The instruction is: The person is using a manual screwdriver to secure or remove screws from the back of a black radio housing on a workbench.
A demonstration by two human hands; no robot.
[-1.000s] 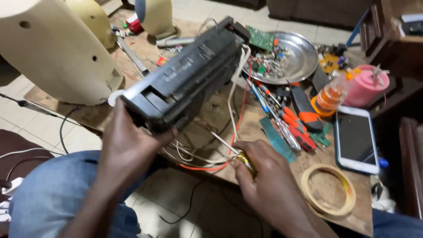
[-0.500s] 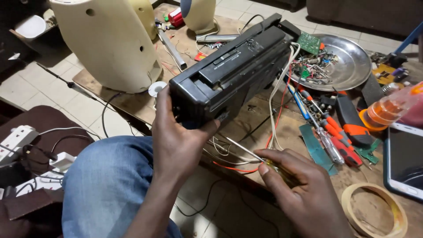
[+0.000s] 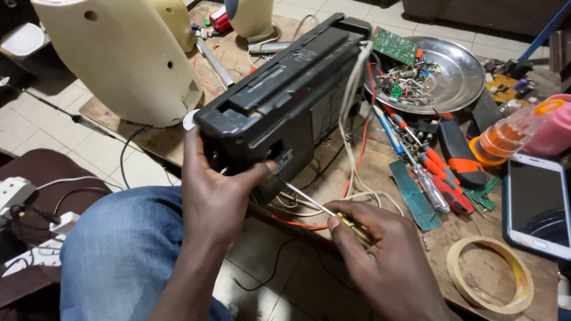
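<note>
A person seated at a cluttered wooden bench (image 3: 178,142) works a screwdriver into the end of a black radio (image 3: 285,101), apparently at the stage of undoing or fitting a fastener on its near face. At about nine o'clock from the radio stands a cream housing (image 3: 119,59). The left hand (image 3: 214,196) is closed around the radio's near end, thumb pressed on the end face beside a small recess, steadying the case, which lies on its side across the bench, running from the centre toward one o'clock. The case is scuffed and dusty, with white and red wires (image 3: 354,119) spilling from its right flank. At five o'clock from the radio, the right hand (image 3: 380,255) pinches a thin screwdriver (image 3: 321,208) by its yellow handle, the shaft angled toward the recess; whether the tip has seated cannot be told. The next move, by the look of it, calls for a steady case and a shaft kept in line with the fastener. Farther right lie a steel dish (image 3: 464,77) of parts, more screwdrivers (image 3: 428,172), a phone (image 3: 535,202) and a tape roll (image 3: 491,282).
</note>
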